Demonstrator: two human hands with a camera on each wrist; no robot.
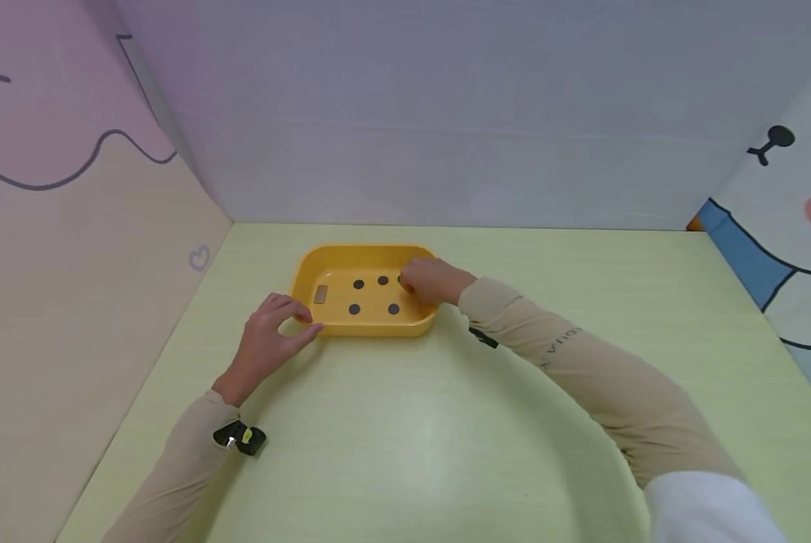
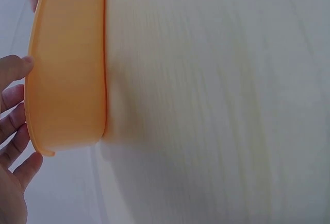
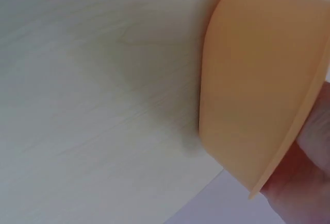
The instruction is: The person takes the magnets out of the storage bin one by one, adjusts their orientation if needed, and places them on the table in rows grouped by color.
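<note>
- Two hands work at one yellow tray, which sits on the pale green worktop, slightly left of centre and towards the far side.
- Left hand: it is at the tray's near left corner, the thumb pressing against the outer wall and the fingers curled loosely above the rim. The left wrist view shows the fingertips lying against the tray's edge, so the hand steadies the tray rather than lifting it.
- Right hand: it reaches into the right end of the tray with fingers curled down. Whether it pinches anything cannot be told; its fingertips are hidden.
- Inside the tray lie four small dark discs, well apart from each other, with part of a fifth dark spot showing at the edge of the right hand. A small grey rectangular block lies near the left end.
- Progress, as a judgement: the pieces rest in the tray and none lie on the worktop, so the work appears to be mid-way, with the right-hand piece being handled now.
- Materials: the tray is smooth, matt plastic, a rounded rectangle with sloping walls and a thin lip. The worktop has a faint wood grain. The discs look flat and dull.
- Both arms wear beige sleeves.
</note>
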